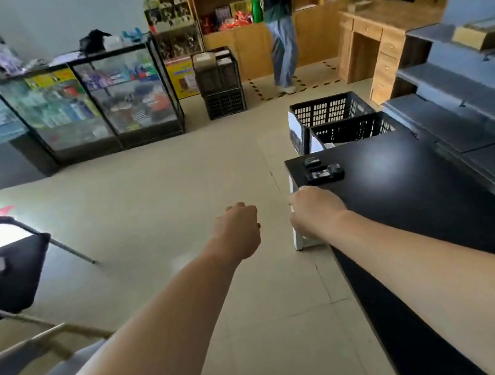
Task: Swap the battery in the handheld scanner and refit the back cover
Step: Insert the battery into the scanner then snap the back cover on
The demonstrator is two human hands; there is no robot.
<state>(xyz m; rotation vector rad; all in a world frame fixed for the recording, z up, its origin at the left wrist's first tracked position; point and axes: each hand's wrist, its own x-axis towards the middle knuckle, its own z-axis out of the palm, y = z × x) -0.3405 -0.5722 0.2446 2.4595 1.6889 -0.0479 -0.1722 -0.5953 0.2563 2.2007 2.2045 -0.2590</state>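
Note:
A dark handheld scanner [324, 173] lies flat near the far left corner of the black table [416, 195]. Just beyond it rests a small dark block [312, 162]; whether it is the battery or the back cover is too small to tell. My right hand [316, 209] hovers at the table's left edge, just short of the scanner, fingers curled and holding nothing. My left hand [238, 230] hangs over the floor left of the table, fingers curled shut and empty.
Two black plastic crates [335, 121] stand behind the table. Grey steps [466, 99] rise at the right. A folding chair [7, 272] is at the left. Glass display cases [88, 104] line the far wall. A person [280, 23] stands at wooden shelves.

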